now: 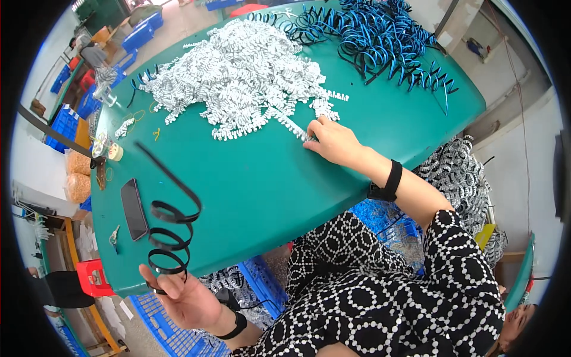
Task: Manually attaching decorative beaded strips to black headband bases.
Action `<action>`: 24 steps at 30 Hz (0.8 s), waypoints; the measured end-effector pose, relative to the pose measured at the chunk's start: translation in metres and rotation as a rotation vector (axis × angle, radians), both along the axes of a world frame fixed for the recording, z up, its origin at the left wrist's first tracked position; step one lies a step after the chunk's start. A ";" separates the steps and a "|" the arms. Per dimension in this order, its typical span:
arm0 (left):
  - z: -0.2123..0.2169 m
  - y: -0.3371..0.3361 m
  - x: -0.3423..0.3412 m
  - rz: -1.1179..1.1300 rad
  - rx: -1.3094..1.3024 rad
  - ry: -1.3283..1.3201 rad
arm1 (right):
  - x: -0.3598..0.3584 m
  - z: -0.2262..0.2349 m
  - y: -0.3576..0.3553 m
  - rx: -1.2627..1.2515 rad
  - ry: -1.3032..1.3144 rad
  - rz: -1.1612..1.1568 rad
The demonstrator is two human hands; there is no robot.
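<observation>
My left hand (189,302), at the near left edge of the table, pinches the lower end of a coiled black strip (171,237). The coil rises in several loops, and its straight tail points up and away over the tabletop. Across the table, my right hand (336,141) has thumb and fingers closed on the near end of a white toothed strip (291,126). This strip leads back to a large heap of curled white strips (232,71). Blue-and-black coiled strips (380,38) lie piled at the far right.
On the green table (256,190) lie a dark phone (134,208), a bunch of keys (115,237) and yellow rubber bands (138,115). Blue crates (157,324) with coiled strips stand below its near edge. A red stool (94,278) is at the left. Another person appears at the lower right.
</observation>
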State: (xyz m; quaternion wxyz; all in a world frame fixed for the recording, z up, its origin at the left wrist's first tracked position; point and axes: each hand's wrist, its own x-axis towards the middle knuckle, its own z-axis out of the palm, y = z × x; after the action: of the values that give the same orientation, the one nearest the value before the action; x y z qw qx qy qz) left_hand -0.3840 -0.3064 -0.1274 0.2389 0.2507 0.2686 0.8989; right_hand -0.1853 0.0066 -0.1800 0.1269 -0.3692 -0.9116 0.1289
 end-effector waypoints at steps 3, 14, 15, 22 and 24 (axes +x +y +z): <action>-0.007 -0.004 0.007 0.201 -0.001 -0.037 | 0.007 -0.005 -0.002 -0.129 0.148 0.116; -0.015 -0.001 0.040 0.081 0.162 0.021 | 0.120 0.035 -0.010 -0.469 0.197 0.014; -0.006 0.009 0.046 0.139 0.140 0.070 | 0.138 0.035 0.000 -0.374 0.180 0.036; 0.074 0.114 0.090 -0.070 0.153 0.155 | 0.202 0.038 0.032 -0.400 0.273 -0.072; 0.081 0.147 0.101 -0.227 0.192 0.158 | 0.206 0.034 0.034 -0.385 0.275 -0.072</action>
State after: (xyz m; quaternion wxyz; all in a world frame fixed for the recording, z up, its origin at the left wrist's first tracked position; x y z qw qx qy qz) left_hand -0.2825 -0.1596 -0.0466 0.2920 0.3712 0.1692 0.8651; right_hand 0.0211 0.0403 -0.1460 0.1815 -0.3979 -0.8306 0.3447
